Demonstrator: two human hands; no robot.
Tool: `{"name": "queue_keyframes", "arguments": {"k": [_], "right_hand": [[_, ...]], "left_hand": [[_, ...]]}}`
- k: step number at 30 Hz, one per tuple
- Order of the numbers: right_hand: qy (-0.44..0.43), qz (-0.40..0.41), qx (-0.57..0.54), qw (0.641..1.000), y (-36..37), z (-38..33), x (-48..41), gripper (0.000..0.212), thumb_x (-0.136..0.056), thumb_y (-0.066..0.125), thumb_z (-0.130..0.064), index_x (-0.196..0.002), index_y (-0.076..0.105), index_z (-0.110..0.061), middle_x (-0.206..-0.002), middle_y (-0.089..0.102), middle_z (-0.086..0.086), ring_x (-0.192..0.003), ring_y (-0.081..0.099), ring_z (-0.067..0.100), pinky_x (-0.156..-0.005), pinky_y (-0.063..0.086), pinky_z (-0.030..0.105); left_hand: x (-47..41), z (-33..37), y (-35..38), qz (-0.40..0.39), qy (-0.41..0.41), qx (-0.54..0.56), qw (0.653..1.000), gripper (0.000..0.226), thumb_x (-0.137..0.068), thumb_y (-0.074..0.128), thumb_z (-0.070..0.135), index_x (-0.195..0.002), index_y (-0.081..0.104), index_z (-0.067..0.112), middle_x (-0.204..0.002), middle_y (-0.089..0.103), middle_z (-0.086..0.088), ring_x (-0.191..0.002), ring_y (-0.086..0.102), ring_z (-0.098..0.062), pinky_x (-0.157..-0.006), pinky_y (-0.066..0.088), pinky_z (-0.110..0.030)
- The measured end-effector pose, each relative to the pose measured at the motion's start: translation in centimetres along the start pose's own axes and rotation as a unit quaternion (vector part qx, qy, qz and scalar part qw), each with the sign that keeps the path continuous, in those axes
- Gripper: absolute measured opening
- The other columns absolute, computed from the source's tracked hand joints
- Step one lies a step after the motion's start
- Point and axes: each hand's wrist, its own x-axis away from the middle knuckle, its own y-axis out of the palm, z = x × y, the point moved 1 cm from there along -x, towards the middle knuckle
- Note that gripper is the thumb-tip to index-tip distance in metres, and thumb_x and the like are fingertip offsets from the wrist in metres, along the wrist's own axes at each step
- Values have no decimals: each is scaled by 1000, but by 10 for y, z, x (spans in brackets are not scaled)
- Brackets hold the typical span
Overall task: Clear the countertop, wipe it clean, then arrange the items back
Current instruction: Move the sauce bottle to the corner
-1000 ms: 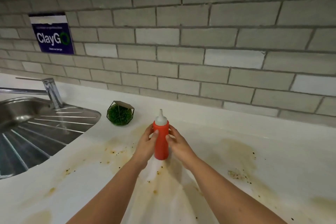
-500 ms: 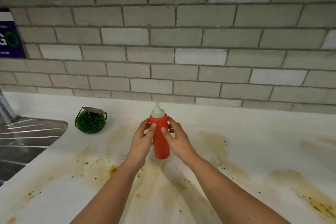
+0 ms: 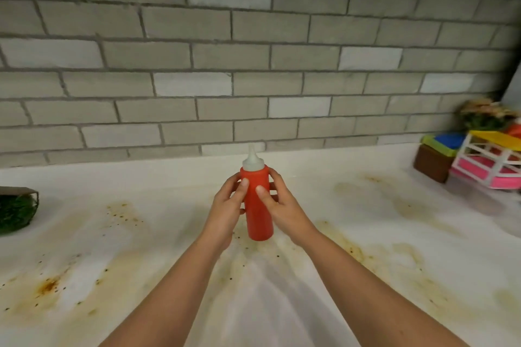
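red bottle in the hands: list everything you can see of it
The bottle is a slim red squeeze cylinder, plastic by its look, opaque, with no label showing. A whitish cap tapers to a pointed nozzle. It is near upright, top leaning slightly left, over the stained countertop mid-view; whether its base touches the surface is unclear. The left hand and right hand grip its sides, thumbs on the near face.
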Motion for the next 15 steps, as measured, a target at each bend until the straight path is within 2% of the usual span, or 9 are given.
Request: {"name": "queue_keyframes", "arguments": {"k": [4, 10, 15], "right_hand": [[9, 31, 11, 999, -74, 11, 30, 46, -96, 47, -35, -139, 31, -35, -118, 53, -10, -104, 58, 11, -83, 46, 14], [30, 76, 35, 996, -179, 31, 75, 48, -96, 46, -37, -141, 29, -35, -121, 50, -9, -103, 54, 6, -78, 44, 10], [41, 107, 54, 992, -255, 47, 112, 47, -97, 44, -35, -141, 28, -33, -116, 46, -19, -95, 52, -4, -70, 43, 5]], "left_hand": [[14, -4, 78, -37, -12, 12, 999, 34, -96, 45, 32, -129, 52, 24, -120, 62, 3, -105, 60, -13, -78, 49, -29], [39, -11, 192, -79, -24, 25, 996, 26, -97, 44, 30, -122, 53, 29, -114, 63, 6, -97, 61, -10, -74, 50, -27], [62, -21, 277, -117, -27, 38, 992, 28, -97, 44, 30, -124, 53, 27, -115, 63, 3, -98, 61, -12, -74, 50, -25]]}}
